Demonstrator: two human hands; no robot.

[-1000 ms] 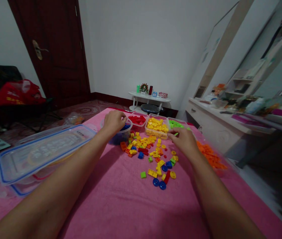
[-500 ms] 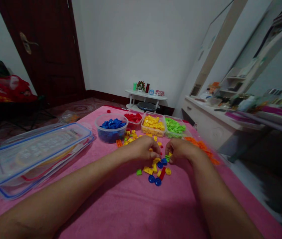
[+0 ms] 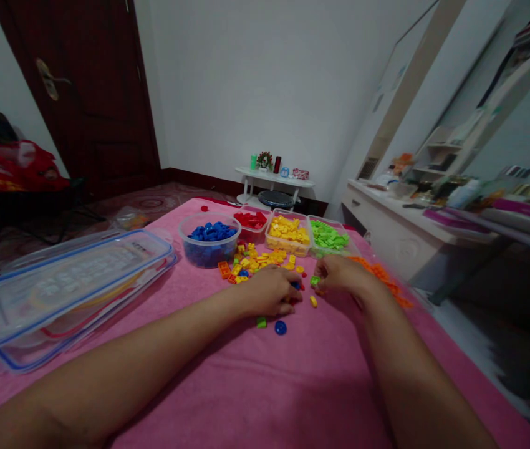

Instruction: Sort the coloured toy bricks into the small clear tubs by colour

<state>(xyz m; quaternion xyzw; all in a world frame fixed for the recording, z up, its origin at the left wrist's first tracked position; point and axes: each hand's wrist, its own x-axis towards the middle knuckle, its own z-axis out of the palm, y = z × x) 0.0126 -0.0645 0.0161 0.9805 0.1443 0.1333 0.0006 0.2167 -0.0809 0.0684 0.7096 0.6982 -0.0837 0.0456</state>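
Reference: 12 o'clock points away from the person. Left hand (image 3: 270,292): fingers curled narrow over small pieces, with 1 blue piece (image 3: 295,285) at the fingertips; firm grip cannot be determined. Right hand (image 3: 337,273): thumb and fingers bent close beside 1 green brick (image 3: 314,280); grip cannot be determined. Yellow piece (image 3: 313,302): right hand's 8 o'clock. From the left hand: blue disc (image 3: 280,327), 5 o'clock; green block (image 3: 261,322), 7 o'clock; mixed pile (image 3: 272,257), 12 o'clock; round tub of blue bricks (image 3: 184,237), 10 o'clock; stacked lids (image 3: 73,293), 9 o'clock. From the right hand: green-brick container (image 3: 323,253), 12 o'clock; orange bricks (image 3: 384,280), 3 o'clock. All rest on pink cloth (image 3: 246,386).
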